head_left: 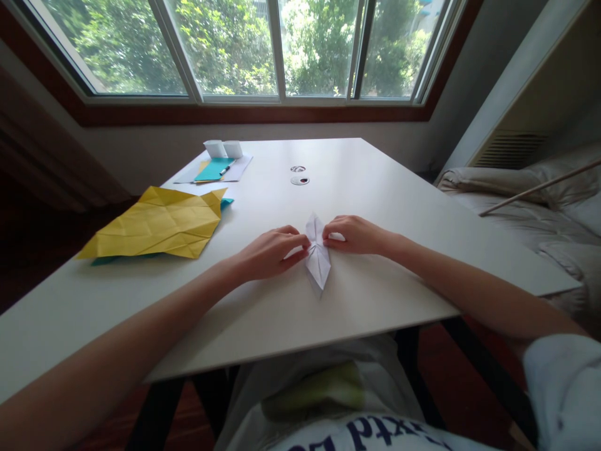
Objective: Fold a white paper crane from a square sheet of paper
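Now pinching the small white folded paper model [318, 255] at mid-worktop [375, 188], left hand [270, 252] and right hand [354, 235] both closed on its edges. Best pressing creases evenly, symmetric. Leaving crumpled yellow paper sheet [157, 222] aside.

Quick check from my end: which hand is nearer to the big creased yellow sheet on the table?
Left. The left hand pinches the white folded paper just right of the yellow sheet, with bare table between them. The right hand holds the paper's far side, farther away.
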The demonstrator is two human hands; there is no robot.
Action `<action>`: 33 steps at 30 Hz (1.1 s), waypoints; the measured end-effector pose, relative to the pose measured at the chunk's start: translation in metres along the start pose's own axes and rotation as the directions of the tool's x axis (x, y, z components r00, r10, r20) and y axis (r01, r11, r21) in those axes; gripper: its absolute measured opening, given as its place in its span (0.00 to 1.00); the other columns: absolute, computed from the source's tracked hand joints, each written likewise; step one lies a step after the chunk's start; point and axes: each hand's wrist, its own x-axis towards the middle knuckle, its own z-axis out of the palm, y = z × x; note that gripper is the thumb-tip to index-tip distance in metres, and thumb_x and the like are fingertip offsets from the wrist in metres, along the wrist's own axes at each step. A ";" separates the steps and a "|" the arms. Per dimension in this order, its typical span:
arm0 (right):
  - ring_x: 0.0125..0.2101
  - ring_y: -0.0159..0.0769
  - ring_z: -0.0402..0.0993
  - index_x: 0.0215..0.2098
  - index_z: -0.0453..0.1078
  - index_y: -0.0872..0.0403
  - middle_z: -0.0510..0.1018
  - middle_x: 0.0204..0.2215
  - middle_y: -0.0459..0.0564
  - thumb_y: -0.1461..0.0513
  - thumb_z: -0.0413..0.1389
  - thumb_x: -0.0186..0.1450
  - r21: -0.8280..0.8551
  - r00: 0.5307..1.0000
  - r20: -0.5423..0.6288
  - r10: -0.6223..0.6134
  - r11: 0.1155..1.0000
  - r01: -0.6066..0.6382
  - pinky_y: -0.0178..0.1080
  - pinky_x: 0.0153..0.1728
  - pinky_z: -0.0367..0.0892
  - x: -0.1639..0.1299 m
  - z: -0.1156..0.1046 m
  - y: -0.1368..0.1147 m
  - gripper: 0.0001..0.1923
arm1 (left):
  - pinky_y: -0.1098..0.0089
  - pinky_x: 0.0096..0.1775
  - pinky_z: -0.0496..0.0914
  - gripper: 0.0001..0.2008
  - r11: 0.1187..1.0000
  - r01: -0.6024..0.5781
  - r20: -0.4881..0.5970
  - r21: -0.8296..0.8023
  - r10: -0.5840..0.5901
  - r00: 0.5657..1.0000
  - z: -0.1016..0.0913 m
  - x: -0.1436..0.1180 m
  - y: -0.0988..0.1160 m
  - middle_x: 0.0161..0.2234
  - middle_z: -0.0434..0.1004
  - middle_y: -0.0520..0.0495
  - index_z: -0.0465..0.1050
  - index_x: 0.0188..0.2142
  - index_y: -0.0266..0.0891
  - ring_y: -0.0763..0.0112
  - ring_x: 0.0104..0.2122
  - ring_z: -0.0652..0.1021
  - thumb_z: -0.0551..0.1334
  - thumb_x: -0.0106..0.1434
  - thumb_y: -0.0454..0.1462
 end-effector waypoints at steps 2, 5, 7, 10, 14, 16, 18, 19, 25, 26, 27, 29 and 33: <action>0.31 0.35 0.71 0.33 0.72 0.55 0.76 0.28 0.50 0.61 0.51 0.62 0.000 1.000 -0.001 0.005 1.000 -0.005 0.35 0.34 0.61 0.000 0.001 0.002 0.09 | 0.68 0.40 0.69 0.11 1.000 0.003 -0.024 -0.003 -0.004 1.000 0.003 0.000 -0.004 0.37 0.76 0.44 0.72 0.43 0.40 0.66 0.40 0.74 0.53 0.65 0.37; 0.33 0.36 0.71 0.35 0.72 0.54 0.77 0.30 0.51 0.60 0.51 0.63 0.006 1.000 -0.004 0.001 1.000 -0.001 0.36 0.36 0.62 0.001 0.003 0.005 0.09 | 0.67 0.42 0.69 0.10 0.998 -0.020 -0.040 -0.054 0.017 0.999 0.007 0.001 -0.009 0.38 0.78 0.45 0.74 0.40 0.41 0.66 0.42 0.74 0.55 0.64 0.37; 0.35 0.36 0.71 0.35 0.72 0.54 0.77 0.32 0.51 0.61 0.51 0.63 0.016 1.000 0.001 -0.020 1.000 0.020 0.37 0.37 0.63 0.001 0.004 0.006 0.08 | 0.67 0.43 0.69 0.09 0.996 -0.035 -0.047 -0.079 0.031 0.998 0.009 0.002 -0.010 0.39 0.78 0.46 0.75 0.37 0.41 0.66 0.42 0.74 0.56 0.63 0.37; 0.37 0.36 0.70 0.36 0.72 0.53 0.76 0.35 0.52 0.61 0.52 0.63 0.045 0.999 0.003 -0.050 0.998 0.050 0.37 0.39 0.64 0.001 0.005 0.009 0.08 | 0.66 0.43 0.69 0.10 0.995 -0.041 -0.052 -0.091 0.036 0.998 0.009 0.002 -0.009 0.39 0.78 0.45 0.76 0.36 0.40 0.66 0.41 0.74 0.55 0.63 0.37; 0.39 0.37 0.70 0.35 0.73 0.53 0.76 0.37 0.52 0.61 0.52 0.63 0.081 0.995 -0.024 -0.097 0.992 0.099 0.39 0.42 0.64 0.002 0.006 0.012 0.08 | 0.67 0.43 0.69 0.12 0.997 -0.032 -0.030 -0.069 0.030 0.999 0.006 0.001 -0.007 0.40 0.78 0.45 0.75 0.40 0.40 0.66 0.42 0.74 0.54 0.64 0.37; 0.41 0.37 0.70 0.36 0.73 0.53 0.77 0.38 0.52 0.60 0.53 0.62 0.091 0.991 -0.034 -0.130 0.987 0.132 0.40 0.44 0.64 0.002 0.005 0.013 0.08 | 0.67 0.44 0.68 0.12 0.999 -0.024 -0.010 -0.036 0.024 1.000 0.003 0.000 -0.008 0.40 0.78 0.45 0.75 0.40 0.41 0.66 0.43 0.73 0.53 0.64 0.37; 0.41 0.36 0.70 0.37 0.73 0.53 0.77 0.38 0.51 0.60 0.53 0.62 0.090 0.988 -0.025 -0.154 0.984 0.156 0.40 0.45 0.63 0.001 0.003 0.013 0.08 | 0.66 0.44 0.67 0.13 1.000 -0.015 0.011 0.002 0.015 1.000 -0.001 -0.001 -0.011 0.41 0.77 0.46 0.75 0.42 0.42 0.65 0.44 0.73 0.53 0.65 0.38; 0.41 0.36 0.70 0.38 0.73 0.53 0.77 0.38 0.51 0.60 0.53 0.62 0.083 0.987 -0.017 -0.162 0.983 0.163 0.39 0.45 0.64 0.001 0.002 0.013 0.09 | 0.66 0.45 0.67 0.13 1.000 -0.011 0.024 0.020 0.011 1.000 -0.003 -0.001 -0.012 0.42 0.77 0.46 0.75 0.43 0.42 0.65 0.45 0.72 0.52 0.65 0.39; 0.37 0.36 0.69 0.39 0.74 0.52 0.77 0.33 0.52 0.61 0.53 0.63 0.020 0.983 -0.013 -0.185 0.983 0.185 0.38 0.40 0.65 0.000 -0.002 0.007 0.10 | 0.64 0.47 0.65 0.17 0.996 0.014 0.076 0.090 -0.021 0.997 -0.013 -0.003 -0.019 0.45 0.74 0.45 0.73 0.47 0.44 0.63 0.47 0.71 0.48 0.67 0.42; 0.37 0.36 0.69 0.39 0.75 0.52 0.77 0.32 0.52 0.61 0.53 0.63 0.013 0.981 -0.014 -0.193 0.981 0.193 0.38 0.40 0.65 0.000 -0.002 0.007 0.10 | 0.64 0.47 0.65 0.17 0.996 0.006 0.077 0.090 -0.013 0.997 -0.014 -0.003 -0.020 0.45 0.75 0.45 0.73 0.46 0.43 0.63 0.47 0.71 0.48 0.67 0.42; 0.36 0.35 0.69 0.39 0.75 0.53 0.77 0.32 0.52 0.61 0.52 0.63 0.006 0.980 -0.016 -0.201 0.980 0.201 0.38 0.40 0.65 0.000 -0.002 0.007 0.10 | 0.64 0.47 0.65 0.17 0.996 -0.003 0.074 0.091 -0.004 0.997 -0.016 -0.002 -0.019 0.44 0.75 0.45 0.72 0.46 0.42 0.63 0.46 0.71 0.48 0.67 0.41; 0.36 0.35 0.69 0.39 0.75 0.53 0.76 0.32 0.52 0.61 0.52 0.63 -0.007 0.977 -0.014 -0.212 0.977 0.212 0.37 0.40 0.65 -0.001 -0.002 0.007 0.10 | 0.64 0.46 0.66 0.16 0.994 -0.011 0.055 0.106 0.005 0.998 -0.018 -0.002 -0.017 0.43 0.76 0.44 0.72 0.46 0.40 0.63 0.45 0.72 0.49 0.67 0.41; 0.34 0.35 0.68 0.39 0.75 0.52 0.75 0.30 0.52 0.61 0.52 0.64 -0.063 0.974 -0.003 -0.228 0.972 0.227 0.37 0.38 0.64 -0.001 0.000 0.007 0.11 | 0.64 0.44 0.67 0.14 0.986 -0.016 0.050 0.167 0.008 0.999 -0.020 -0.002 -0.011 0.41 0.76 0.44 0.73 0.43 0.40 0.61 0.43 0.73 0.56 0.62 0.43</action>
